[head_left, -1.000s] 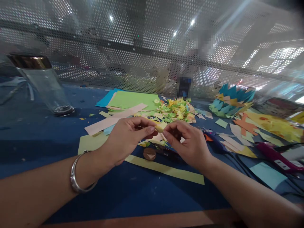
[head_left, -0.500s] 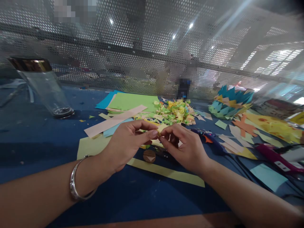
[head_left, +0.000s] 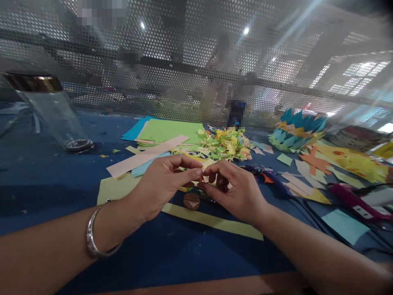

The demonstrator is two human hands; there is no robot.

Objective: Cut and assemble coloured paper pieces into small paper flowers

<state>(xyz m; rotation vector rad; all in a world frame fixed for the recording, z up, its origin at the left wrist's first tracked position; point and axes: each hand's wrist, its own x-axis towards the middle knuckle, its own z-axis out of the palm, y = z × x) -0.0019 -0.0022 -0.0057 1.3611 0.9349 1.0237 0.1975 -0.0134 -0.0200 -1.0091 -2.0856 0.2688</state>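
My left hand, with a silver bangle at the wrist, pinches a small yellowish piece of paper between thumb and forefinger. Meeting it from the other side, my right hand has its fingers curled, the forefinger and thumb close around the left fingertips; what they grip is mostly hidden. Under the hands lies a brown wooden disc with a pale triangular mark. A pale yellow paper strip stretches across the blue table in front of it. Behind the hands is a heap of small folded paper pieces.
Green sheets and a pink strip lie at back left, beyond a glass bottle. To the right are a blue glue gun, a layered paper crown, a magenta power strip and cables. Perforated metal screens the back.
The yellow piece that showed above the fingertips is now mostly hidden. My right thumb and forefinger have shifted slightly left around the left fingertips. The view has moved a little.
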